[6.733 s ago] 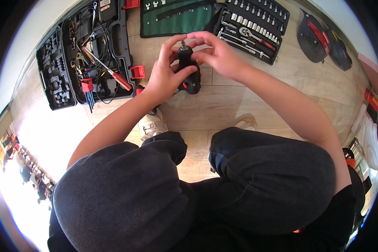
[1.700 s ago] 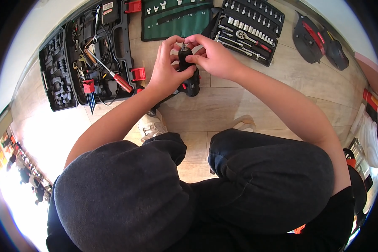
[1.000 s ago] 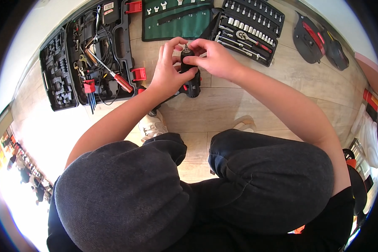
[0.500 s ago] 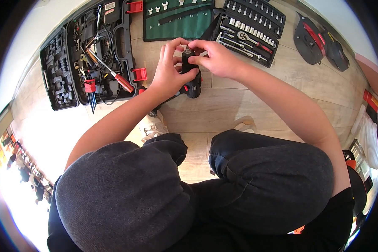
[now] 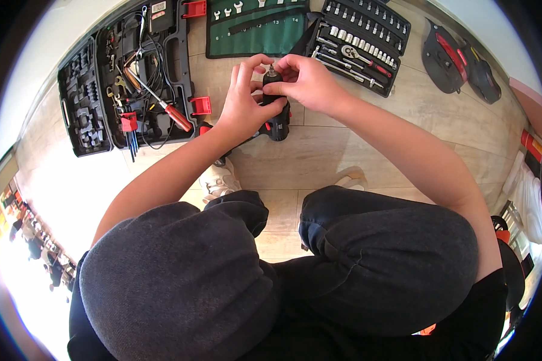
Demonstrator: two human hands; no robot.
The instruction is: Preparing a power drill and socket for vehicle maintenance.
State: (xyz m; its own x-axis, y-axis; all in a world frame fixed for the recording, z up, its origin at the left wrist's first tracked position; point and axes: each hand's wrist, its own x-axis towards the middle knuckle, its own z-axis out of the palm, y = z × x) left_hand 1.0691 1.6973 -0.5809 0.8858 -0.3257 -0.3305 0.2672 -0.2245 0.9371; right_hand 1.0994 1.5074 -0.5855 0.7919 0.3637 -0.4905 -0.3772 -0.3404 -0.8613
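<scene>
A black and red cordless drill [image 5: 277, 128] points away from me, held just above the floor or resting on it; I cannot tell which. My left hand [image 5: 242, 99] is wrapped round its left side, the thumb lying across the body behind the chuck [image 5: 272, 78]. A small metallic tip [image 5: 271, 67] shows at the chuck's front end. From the right, my right hand [image 5: 307, 84] grips the chuck, its thumb laid over the top and its fingers curled at the side. Part of the drill is hidden beneath both hands.
An open black tool case [image 5: 105, 129] at the left holds cables, pliers and a red-handled screwdriver [image 5: 176, 117]. Beyond the drill lie a green wrench roll [image 5: 217, 42] and an open socket set [image 5: 386, 89]. Black-and-red tool pieces [image 5: 442, 57] sit at the far right. My shoes [image 5: 218, 179] flank the floor nearby.
My right thumb has slid a little left across the chuck, and the right fingers have curled in more. The left hand and the drill have barely moved.
</scene>
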